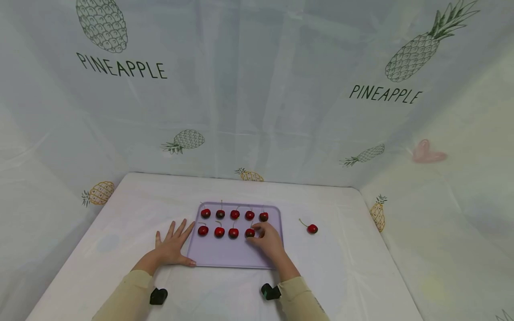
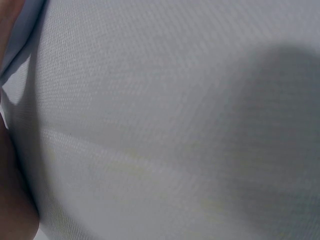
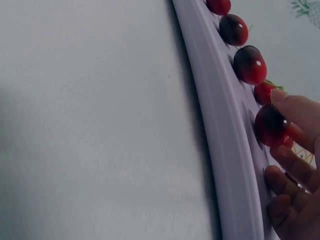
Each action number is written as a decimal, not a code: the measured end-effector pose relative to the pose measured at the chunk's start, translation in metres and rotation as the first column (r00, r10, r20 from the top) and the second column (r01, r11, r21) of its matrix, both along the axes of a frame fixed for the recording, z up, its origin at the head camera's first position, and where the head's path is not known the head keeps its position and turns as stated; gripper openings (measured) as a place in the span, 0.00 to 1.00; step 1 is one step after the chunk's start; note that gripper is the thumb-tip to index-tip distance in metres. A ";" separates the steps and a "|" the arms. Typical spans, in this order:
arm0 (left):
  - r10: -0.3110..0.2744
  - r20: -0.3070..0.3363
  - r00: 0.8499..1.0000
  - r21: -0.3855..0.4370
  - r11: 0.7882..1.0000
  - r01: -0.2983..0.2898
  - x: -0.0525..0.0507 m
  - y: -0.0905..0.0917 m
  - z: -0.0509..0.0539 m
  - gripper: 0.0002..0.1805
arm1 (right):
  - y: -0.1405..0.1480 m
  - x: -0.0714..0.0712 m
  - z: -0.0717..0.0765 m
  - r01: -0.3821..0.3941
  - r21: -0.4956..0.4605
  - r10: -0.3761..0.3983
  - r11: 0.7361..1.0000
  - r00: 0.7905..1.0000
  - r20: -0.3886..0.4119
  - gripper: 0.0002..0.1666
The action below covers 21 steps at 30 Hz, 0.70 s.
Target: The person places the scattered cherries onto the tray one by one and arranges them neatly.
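A lilac tray [image 1: 225,255] lies on the table with red cherries in two rows. The back row runs along the far edge, and one of its cherries [image 1: 234,214] has its stem up. My right hand [image 1: 268,243] reaches over the tray's right side and pinches a cherry [image 3: 271,125] at the right end of the front row, between thumb and fingers. My left hand [image 1: 172,247] spreads its straight fingers at the tray's left edge, the thumb touching the near left corner. In the left wrist view only a sliver of that hand [image 2: 15,200] shows.
One loose cherry [image 1: 312,228] with a long stem lies on the white tablecloth [image 1: 341,267] right of the tray. Dark wrist devices sit by both sleeves, the left one [image 1: 158,296] and the right one [image 1: 270,291]. A pineapple-printed curtain [image 1: 257,89] stands behind.
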State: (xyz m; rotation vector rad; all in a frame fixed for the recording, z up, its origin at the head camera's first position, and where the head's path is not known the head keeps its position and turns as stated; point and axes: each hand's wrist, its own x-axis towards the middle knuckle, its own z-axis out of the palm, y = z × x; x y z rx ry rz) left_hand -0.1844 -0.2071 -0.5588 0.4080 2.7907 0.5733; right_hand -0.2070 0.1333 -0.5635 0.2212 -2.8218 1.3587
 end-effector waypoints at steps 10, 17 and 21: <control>-0.003 -0.008 1.000 0.008 1.000 0.004 -0.001 -0.001 -0.003 0.71 | -0.005 0.001 0.003 0.011 0.029 -0.011 1.000 1.000 0.018 0.19; -0.009 -0.013 1.000 0.003 1.000 0.009 -0.001 -0.002 -0.004 0.71 | -0.005 0.002 0.006 -0.012 0.023 0.012 1.000 1.000 0.026 0.20; -0.011 -0.010 1.000 0.001 1.000 0.011 -0.001 -0.002 -0.003 0.71 | -0.005 0.002 0.006 -0.017 0.032 0.016 0.999 1.000 0.018 0.20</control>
